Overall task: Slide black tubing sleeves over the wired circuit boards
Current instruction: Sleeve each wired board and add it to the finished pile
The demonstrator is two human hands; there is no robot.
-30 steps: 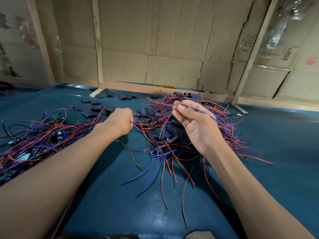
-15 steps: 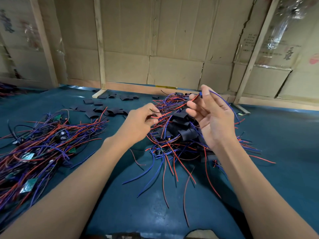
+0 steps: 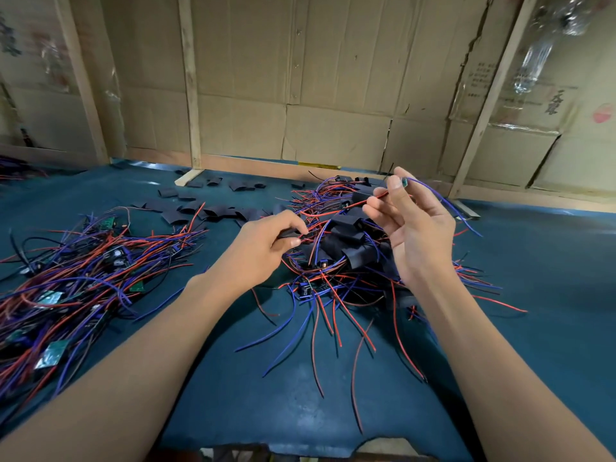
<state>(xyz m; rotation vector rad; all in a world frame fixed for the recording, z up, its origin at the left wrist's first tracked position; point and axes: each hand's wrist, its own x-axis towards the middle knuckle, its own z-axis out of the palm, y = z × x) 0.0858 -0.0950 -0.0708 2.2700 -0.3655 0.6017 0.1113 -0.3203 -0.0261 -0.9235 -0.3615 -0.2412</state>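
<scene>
While the left hand point(image 3: 266, 241) pinches a flat black sleeve point(image 3: 289, 233), the right hand point(image 3: 416, 225) pinches a thin green circuit board point(image 3: 405, 183).

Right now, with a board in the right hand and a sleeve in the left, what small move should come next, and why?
Probably bring the two hands together and thread the red wire's free end into the black sleeve. The right hand holds the small green board up by its wires, and the left hand pinches the sleeve just beside the red wire, but the sleeve is not yet over anything.

The left hand point(image 3: 263, 245) hides its black sleeve point(image 3: 289, 233); the left wire pile point(image 3: 66, 281) is edge-cropped.
</scene>
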